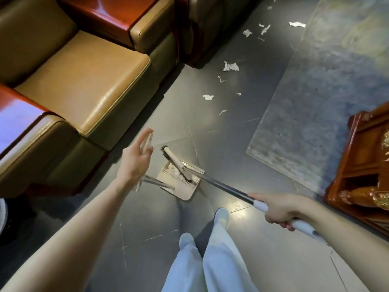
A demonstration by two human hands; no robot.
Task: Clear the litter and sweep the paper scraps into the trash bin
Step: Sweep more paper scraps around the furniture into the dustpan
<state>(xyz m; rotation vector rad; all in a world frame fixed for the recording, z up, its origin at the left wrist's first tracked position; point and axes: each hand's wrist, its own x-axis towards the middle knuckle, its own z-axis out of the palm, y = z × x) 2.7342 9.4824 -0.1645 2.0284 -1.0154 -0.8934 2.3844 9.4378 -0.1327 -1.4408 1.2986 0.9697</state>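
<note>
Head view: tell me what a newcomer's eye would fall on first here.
The trail of white paper scraps on the dark floor stands out first, running away between the tan leather sofa on the left and the grey rug on the right. Nearer, at centre, the right hand grips a broom whose head rests in the beige dustpan, while the left hand holds the dustpan's handle.

L hand (136,159): arm out fwd, curled on dustpan handle (158,183) | R hand (277,209): fist on broom handle (221,187), index straight
</note>
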